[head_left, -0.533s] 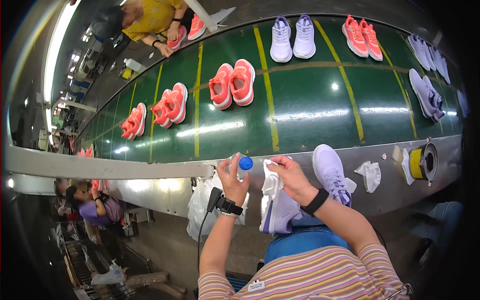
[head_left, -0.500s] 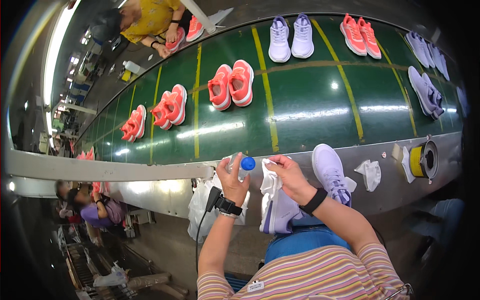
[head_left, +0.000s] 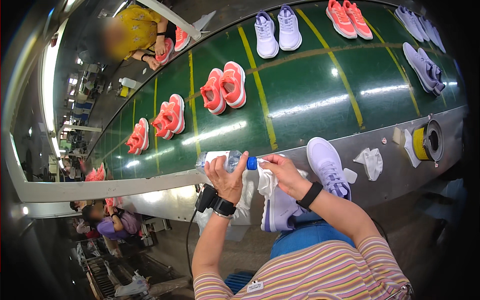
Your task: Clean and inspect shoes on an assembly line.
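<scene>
My left hand (head_left: 225, 179) is wrapped round a clear plastic bottle (head_left: 234, 160), which lies on its side in the air. Its blue cap (head_left: 252, 163) points right and meets a crumpled white cloth (head_left: 267, 183). The cloth is pinched in the fingers of my right hand (head_left: 285, 174) and hangs down. Below that hand a lavender sneaker (head_left: 281, 212) rests at my lap, partly hidden by my right forearm. Another lavender sneaker (head_left: 327, 162) stands on the metal ledge, just right of my right hand.
Beyond the ledge (head_left: 390, 185) runs a green belt (head_left: 310, 82) with pairs of coral (head_left: 222, 90) and lavender sneakers (head_left: 277, 32). A yellow tin (head_left: 425, 142) and a white cloth (head_left: 371, 163) lie at right. A pale bar (head_left: 115, 187) crosses at left. A co-worker (head_left: 142, 32) handles a coral sneaker opposite.
The bottle has tipped from cap-up to lying sideways, its cap now turned right against the cloth. My two hands have come closer together. The whole view has shifted slightly.
</scene>
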A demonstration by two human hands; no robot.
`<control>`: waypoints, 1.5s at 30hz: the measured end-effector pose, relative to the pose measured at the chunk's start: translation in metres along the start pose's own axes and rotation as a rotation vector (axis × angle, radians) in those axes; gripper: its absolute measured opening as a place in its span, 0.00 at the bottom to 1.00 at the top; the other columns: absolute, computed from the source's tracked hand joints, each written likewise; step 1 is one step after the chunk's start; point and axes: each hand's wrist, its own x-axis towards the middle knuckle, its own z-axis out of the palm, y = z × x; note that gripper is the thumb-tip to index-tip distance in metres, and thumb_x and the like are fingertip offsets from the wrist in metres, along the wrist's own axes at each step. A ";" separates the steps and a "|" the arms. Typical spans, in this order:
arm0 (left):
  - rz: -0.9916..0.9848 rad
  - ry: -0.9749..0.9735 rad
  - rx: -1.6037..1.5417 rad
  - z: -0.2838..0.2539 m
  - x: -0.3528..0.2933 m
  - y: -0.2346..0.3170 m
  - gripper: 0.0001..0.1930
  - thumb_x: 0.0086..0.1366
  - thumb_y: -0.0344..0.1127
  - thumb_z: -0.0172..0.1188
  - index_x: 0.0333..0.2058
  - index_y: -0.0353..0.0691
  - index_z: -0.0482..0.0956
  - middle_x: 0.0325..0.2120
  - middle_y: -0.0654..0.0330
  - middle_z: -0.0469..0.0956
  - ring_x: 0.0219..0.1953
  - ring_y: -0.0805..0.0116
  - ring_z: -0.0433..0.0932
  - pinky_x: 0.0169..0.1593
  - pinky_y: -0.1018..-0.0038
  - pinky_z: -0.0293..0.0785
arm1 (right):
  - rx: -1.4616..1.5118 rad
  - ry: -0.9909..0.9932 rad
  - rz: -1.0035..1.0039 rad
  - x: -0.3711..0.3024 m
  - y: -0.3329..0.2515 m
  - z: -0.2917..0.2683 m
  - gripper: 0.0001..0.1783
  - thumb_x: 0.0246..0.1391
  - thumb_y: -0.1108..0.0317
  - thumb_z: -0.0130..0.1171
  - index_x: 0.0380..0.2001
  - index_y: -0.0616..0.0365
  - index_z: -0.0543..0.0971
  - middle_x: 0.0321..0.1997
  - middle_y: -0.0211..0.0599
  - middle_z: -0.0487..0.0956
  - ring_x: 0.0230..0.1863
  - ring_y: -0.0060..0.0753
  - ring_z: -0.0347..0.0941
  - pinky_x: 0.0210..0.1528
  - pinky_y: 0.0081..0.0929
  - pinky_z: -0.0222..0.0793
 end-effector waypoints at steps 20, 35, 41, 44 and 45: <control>-0.999 0.076 -1.082 0.065 -0.081 -0.009 0.32 0.53 0.22 0.60 0.56 0.35 0.57 0.54 0.53 0.63 0.55 0.62 0.65 0.58 0.69 0.59 | -0.563 0.399 -0.384 -0.102 -0.114 -0.157 0.06 0.50 0.74 0.58 0.33 0.62 0.75 0.30 0.28 0.75 0.32 0.14 0.69 0.35 0.13 0.65; -0.772 -0.733 -1.120 0.016 0.001 0.192 0.47 0.51 0.34 0.65 0.61 0.26 0.41 0.59 0.43 0.51 0.62 0.51 0.53 0.61 0.60 0.53 | -0.926 0.418 -0.502 -0.058 -0.060 -0.200 0.07 0.45 0.71 0.57 0.29 0.63 0.76 0.30 0.45 0.77 0.34 0.44 0.74 0.38 0.33 0.68; -0.590 -0.818 -0.790 0.048 -0.002 0.213 0.57 0.46 0.41 0.69 0.60 0.21 0.34 0.55 0.34 0.53 0.58 0.44 0.55 0.61 0.60 0.51 | -0.886 0.344 -0.403 -0.059 -0.067 -0.195 0.08 0.44 0.70 0.59 0.29 0.62 0.77 0.30 0.45 0.77 0.34 0.44 0.75 0.38 0.32 0.68; -0.576 -0.790 -0.916 0.050 -0.009 0.200 0.57 0.45 0.40 0.69 0.60 0.22 0.33 0.53 0.35 0.54 0.56 0.44 0.56 0.60 0.60 0.51 | -0.876 0.361 -0.393 -0.056 -0.070 -0.187 0.08 0.43 0.71 0.60 0.28 0.63 0.77 0.29 0.43 0.77 0.32 0.38 0.75 0.37 0.29 0.68; -0.571 -0.785 -0.962 0.050 -0.013 0.197 0.57 0.45 0.38 0.68 0.60 0.23 0.33 0.53 0.35 0.55 0.56 0.45 0.57 0.60 0.61 0.51 | -0.890 0.384 -0.423 -0.054 -0.069 -0.183 0.08 0.43 0.71 0.61 0.29 0.64 0.77 0.28 0.40 0.77 0.31 0.32 0.74 0.35 0.26 0.68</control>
